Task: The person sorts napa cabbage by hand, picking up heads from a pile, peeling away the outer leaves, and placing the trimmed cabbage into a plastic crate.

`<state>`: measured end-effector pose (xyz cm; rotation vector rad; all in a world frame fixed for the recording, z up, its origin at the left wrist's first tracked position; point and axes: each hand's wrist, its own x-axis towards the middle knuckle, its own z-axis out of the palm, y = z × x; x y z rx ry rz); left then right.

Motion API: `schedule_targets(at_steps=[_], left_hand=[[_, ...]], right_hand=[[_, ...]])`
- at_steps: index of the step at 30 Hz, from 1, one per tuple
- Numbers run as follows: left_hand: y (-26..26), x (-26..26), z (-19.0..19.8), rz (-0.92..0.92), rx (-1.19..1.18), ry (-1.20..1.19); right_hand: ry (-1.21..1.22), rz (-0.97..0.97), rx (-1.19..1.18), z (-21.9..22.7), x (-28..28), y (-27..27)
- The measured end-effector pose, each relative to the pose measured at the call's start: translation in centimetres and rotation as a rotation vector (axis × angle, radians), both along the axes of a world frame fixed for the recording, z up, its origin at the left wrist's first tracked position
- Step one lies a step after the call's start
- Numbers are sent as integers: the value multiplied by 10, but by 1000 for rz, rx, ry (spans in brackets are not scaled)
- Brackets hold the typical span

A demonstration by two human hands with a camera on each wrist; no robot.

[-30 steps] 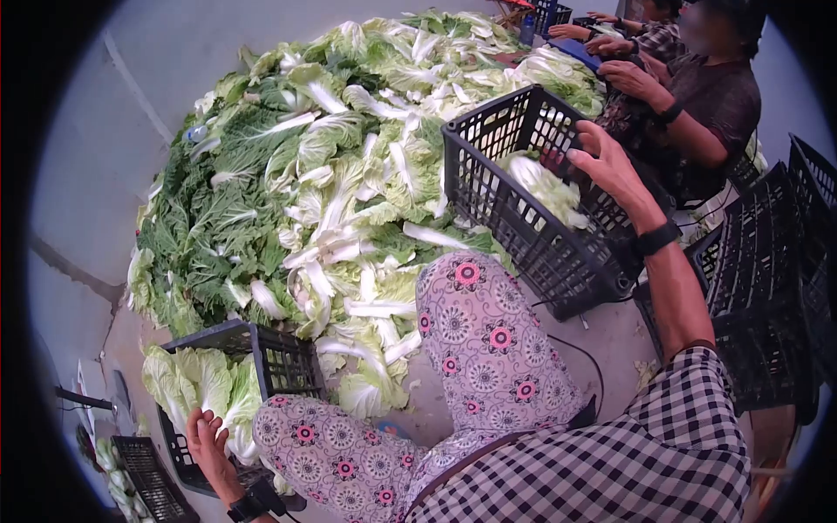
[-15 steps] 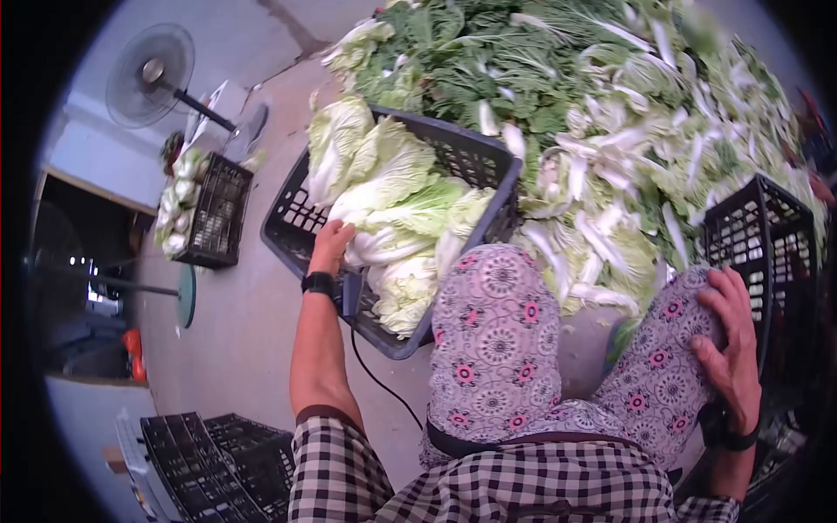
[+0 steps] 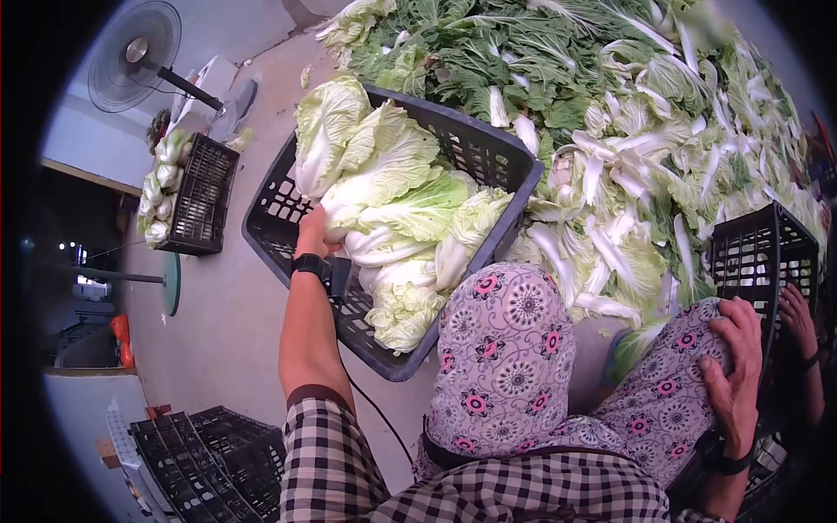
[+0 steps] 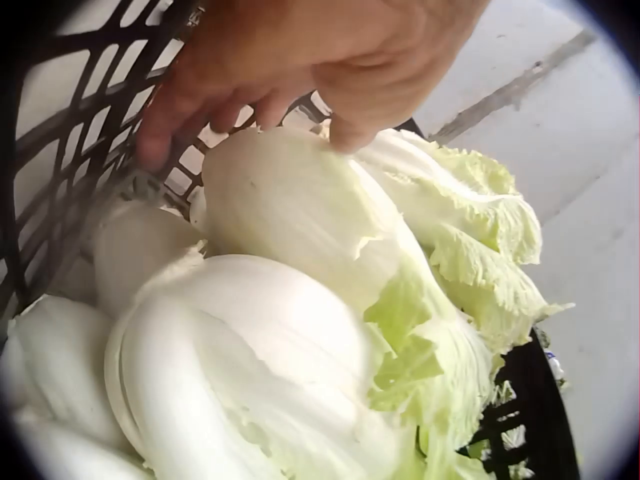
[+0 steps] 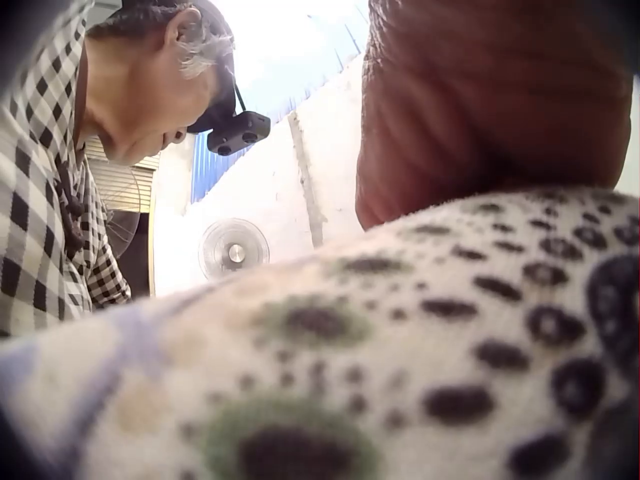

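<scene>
My left hand (image 3: 316,234) reaches into the black plastic crate (image 3: 392,370) and grips a napa cabbage (image 3: 366,179) at its white stem end. In the left wrist view the thumb and bent fingers of that hand (image 4: 330,60) lie around the base of the cabbage (image 4: 300,210). More trimmed cabbages (image 3: 405,314) lie beside it, pale green leaves outward. My right hand (image 3: 739,357) rests on the patterned trouser knee (image 3: 671,375), holding nothing. The right wrist view shows part of this hand (image 5: 490,110) against the cloth.
A big heap of cabbage leaves (image 3: 602,166) covers the floor ahead. Another black crate (image 3: 750,261) stands at the right, near another person's hand (image 3: 798,318). At the left are a fan (image 3: 135,52), a crate of cabbages (image 3: 205,196) and stacked crates (image 3: 209,462).
The head view has swung left. My left hand has gone from the crate's near side onto a cabbage inside it. My right hand has come down from the right crate onto the knee.
</scene>
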<state>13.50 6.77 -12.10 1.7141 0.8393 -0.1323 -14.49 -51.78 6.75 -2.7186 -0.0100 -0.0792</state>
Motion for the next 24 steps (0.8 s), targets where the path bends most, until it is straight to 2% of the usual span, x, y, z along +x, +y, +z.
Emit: schedule_targets(at_steps=[1, 4, 5, 8, 14, 18, 22, 24], left_hand=[[3, -9, 1, -53, -95, -65], [4, -20, 12, -100, -153, -116], [1, -20, 14, -86, -155, -48], [-2, -24, 23, -148, -245, -51], [-15, -34, 32, -84, -371, -180], [-49, -39, 60, -8, -387, -198], [-57, -42, 80, -61, -213, -383], [-77, -48, 103, -41, 17, -637]], right_hand=[[-5, 4, -5, -1, 0, -1], [-25, 15, -2, -2, 2, 0], [-33, 22, 2, -2, 4, 1], [-52, 44, 34, -3, 7, 2], [-96, 57, 47, -4, 5, 1], [-120, 68, 44, -5, 2, -2], [-145, 66, 42, -8, -2, -7], [-153, 65, 41, -9, -3, -8]])
